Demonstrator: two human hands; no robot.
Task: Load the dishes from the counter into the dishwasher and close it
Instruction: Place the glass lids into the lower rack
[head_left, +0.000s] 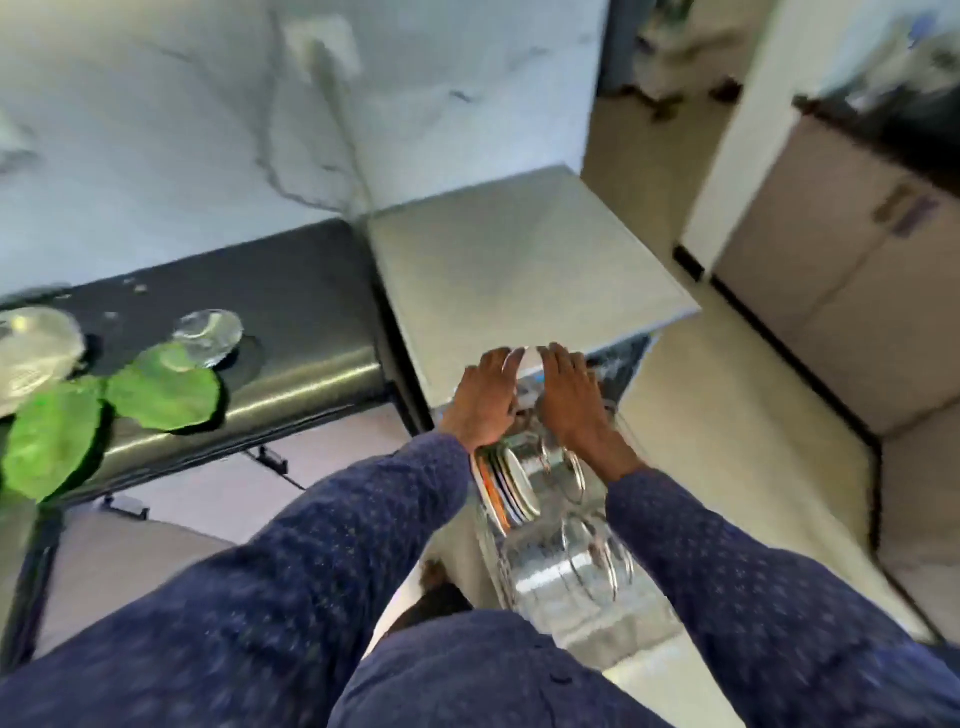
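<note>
Dishwasher (530, 270) stands right of the dark surface (291, 322), its rack (561, 561) pulled out holding plates (506, 488). Left hand (485, 397) and right hand (571, 397) reach flat-fingered over it. Green plates (161, 387) lie on the surface; pale floor (727, 415) beyond.

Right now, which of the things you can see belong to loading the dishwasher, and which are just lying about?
Part of the job:
left hand and right hand, both over the rack
dishwasher rack, pulled out
plates standing in the rack
green plates on the counter
glass bowls on the counter

Lying about:
black counter
cabinet at right
marble wall
</note>
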